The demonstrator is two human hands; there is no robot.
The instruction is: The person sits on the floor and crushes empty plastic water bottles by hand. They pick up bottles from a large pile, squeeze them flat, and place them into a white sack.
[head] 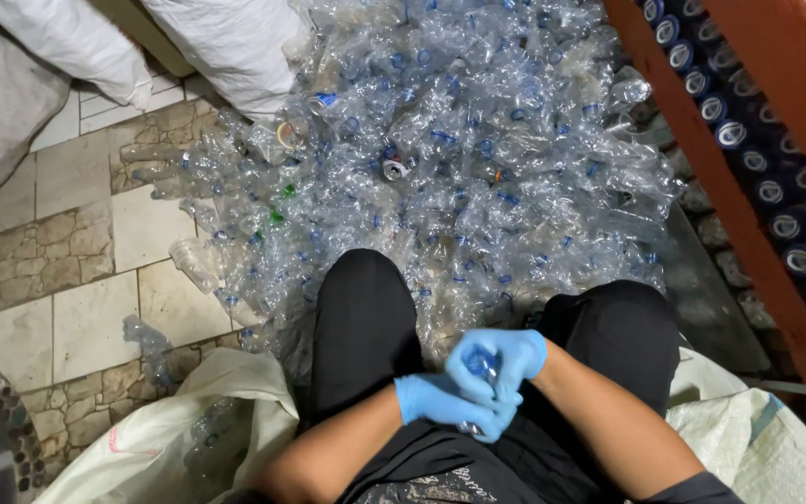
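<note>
Here, gloved left hand [440, 403] and right hand [501, 359] closed around a mostly hidden clear bottle [479, 366], bottle pile [440, 149] beyond

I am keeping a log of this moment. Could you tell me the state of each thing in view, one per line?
left hand: gloved in blue, touching the bottle
right hand: gloved in blue, closed around the bottle
bottle: clear plastic, held between both hands, mostly hidden
bottle pile: clear, crushed, heaped on the floor
white sack: open, holding some bottles
stacked cans: in rows behind the orange beam
</note>
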